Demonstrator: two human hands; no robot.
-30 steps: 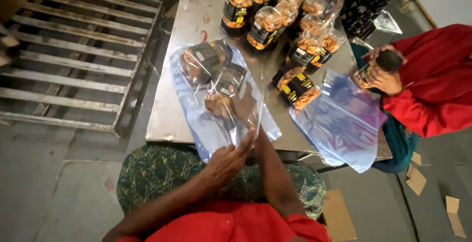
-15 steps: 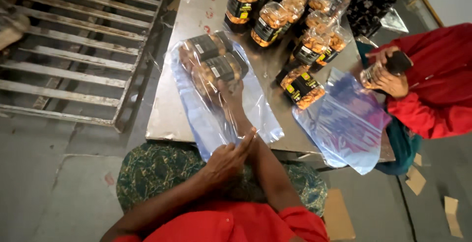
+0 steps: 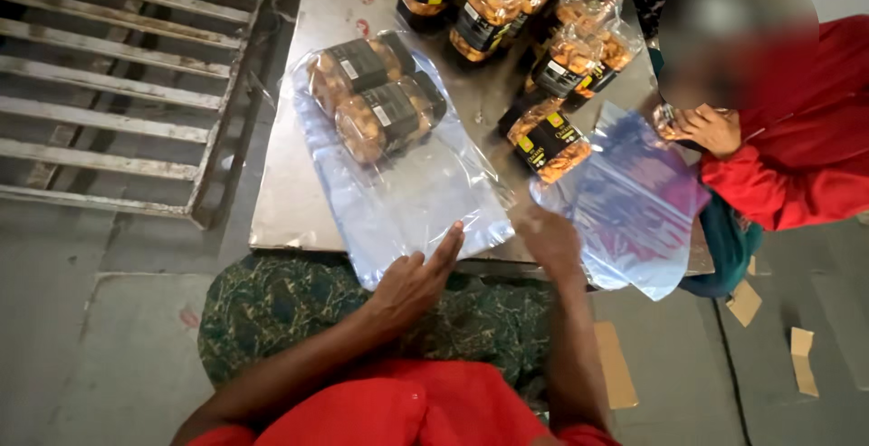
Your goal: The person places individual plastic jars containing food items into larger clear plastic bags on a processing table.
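Observation:
A clear plastic bag (image 3: 407, 192) lies on the steel table (image 3: 290, 201) with two dark-labelled jars of nuts (image 3: 376, 102) side by side in its far end. My left hand (image 3: 412, 283) rests at the bag's near open edge, its fingers stretched flat onto the plastic. My right hand (image 3: 548, 242) is blurred at the table's front edge, between that bag and a second, empty clear bag (image 3: 625, 201). I cannot tell whether it grips anything.
Several more nut jars (image 3: 507, 2) stand and lie at the table's far side, one jar (image 3: 548, 138) close to the empty bag. A co-worker in red (image 3: 797, 156) sits at the right, a hand (image 3: 706, 124) raised. A metal grate (image 3: 118, 75) fills the left.
My hands, held together over the bag's mouth, have drawn apart: the left now lies on the bag's near edge and the right has shifted right. The two jars sit deeper in the bag.

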